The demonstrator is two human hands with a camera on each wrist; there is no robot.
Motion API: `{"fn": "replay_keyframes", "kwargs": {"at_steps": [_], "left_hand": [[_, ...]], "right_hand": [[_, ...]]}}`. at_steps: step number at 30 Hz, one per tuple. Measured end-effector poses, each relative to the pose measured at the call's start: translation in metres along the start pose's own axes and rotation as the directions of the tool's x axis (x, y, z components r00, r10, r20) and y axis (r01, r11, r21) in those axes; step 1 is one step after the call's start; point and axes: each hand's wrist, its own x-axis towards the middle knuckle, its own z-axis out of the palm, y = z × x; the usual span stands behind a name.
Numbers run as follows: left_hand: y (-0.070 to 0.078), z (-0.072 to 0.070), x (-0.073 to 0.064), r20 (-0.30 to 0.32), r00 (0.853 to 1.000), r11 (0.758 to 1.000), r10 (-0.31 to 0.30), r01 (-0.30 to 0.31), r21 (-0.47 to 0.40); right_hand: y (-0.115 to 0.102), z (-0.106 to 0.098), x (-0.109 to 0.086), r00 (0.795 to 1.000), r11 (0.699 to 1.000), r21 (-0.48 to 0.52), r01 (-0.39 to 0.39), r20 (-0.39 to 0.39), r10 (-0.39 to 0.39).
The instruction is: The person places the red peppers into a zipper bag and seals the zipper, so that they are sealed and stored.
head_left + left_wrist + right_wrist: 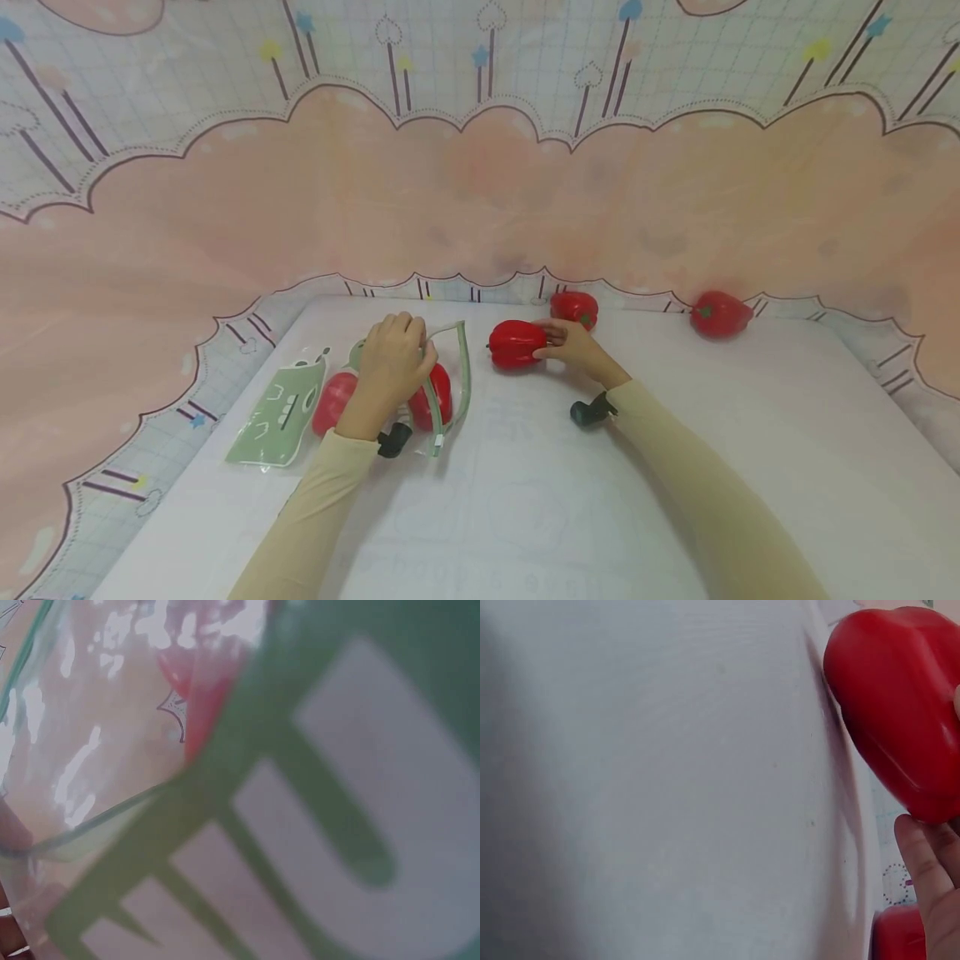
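My right hand (573,346) holds a red bell pepper (516,344) by one end, its stem pointing left, above the white table. Fingertips and thumb press on that pepper (900,705) in the right wrist view. My left hand (393,358) grips the upper edge of a clear zip bag (281,417) printed with a green cartoon face. The bag's green-edged mouth gapes to the right. One red bell pepper (441,396) shows near the mouth, and another red vegetable (333,404) shows through the plastic. Green print (247,817) fills much of the left wrist view.
Behind my right hand, another red bell pepper (574,308) lies at the table's back edge. Farther right sits a red tomato-like vegetable (720,315). A patterned cloth (480,208) hangs behind the white table (600,508).
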Motion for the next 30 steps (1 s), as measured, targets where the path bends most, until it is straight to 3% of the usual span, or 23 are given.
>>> {"fn": "replay_keyframes", "kwargs": {"at_steps": [16,30], "left_hand": [[0.001,-0.003,0.002,-0.01,1.0,1.0,0.009,-0.009,-0.006],[0.001,-0.002,0.001,0.007,1.0,1.0,-0.005,0.005,0.004]], "right_hand": [[-0.012,-0.006,-0.018,1.0,1.0,-0.003,0.026,-0.003,-0.026],[-0.028,0.013,-0.034,0.994,0.995,0.018,0.101,0.048,-0.102]]}}
